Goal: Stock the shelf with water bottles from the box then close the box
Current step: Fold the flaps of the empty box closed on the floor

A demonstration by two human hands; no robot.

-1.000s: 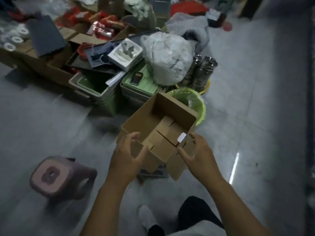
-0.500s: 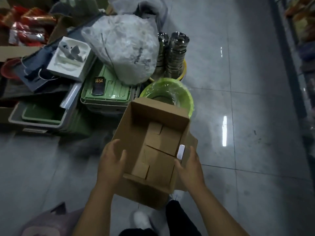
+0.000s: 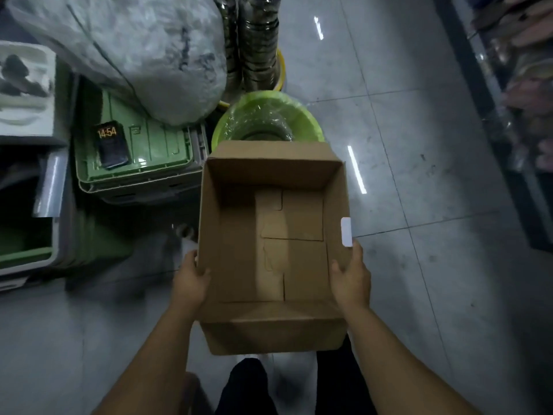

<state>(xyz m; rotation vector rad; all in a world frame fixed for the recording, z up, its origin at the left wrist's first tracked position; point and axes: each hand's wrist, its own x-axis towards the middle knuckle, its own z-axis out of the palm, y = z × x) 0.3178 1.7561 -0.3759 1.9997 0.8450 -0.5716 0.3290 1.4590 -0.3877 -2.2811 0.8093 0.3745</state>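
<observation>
A brown cardboard box (image 3: 233,235) is held in the air in front of me, its top open and nothing inside but the folded bottom flaps. A white sticker (image 3: 346,231) sits on its right rim. My left hand (image 3: 191,280) grips the left wall, thumb over the rim. My right hand (image 3: 351,278) grips the right wall the same way, just below the sticker. No water bottles are in view. A shelf (image 3: 520,94) with blurred goods runs along the right edge.
Left of the box stand green lidded bins (image 3: 143,163) with a phone (image 3: 111,144) on top, a big white plastic bag (image 3: 143,52), stacked steel pots (image 3: 254,40) and a wrapped green basin (image 3: 269,121). Grey tiled floor (image 3: 419,265) stretches to the right.
The box has been lifted and squared up closer to me. Both hands shifted from the near corners to the side walls. The view swung right and down, toward the shelf aisle.
</observation>
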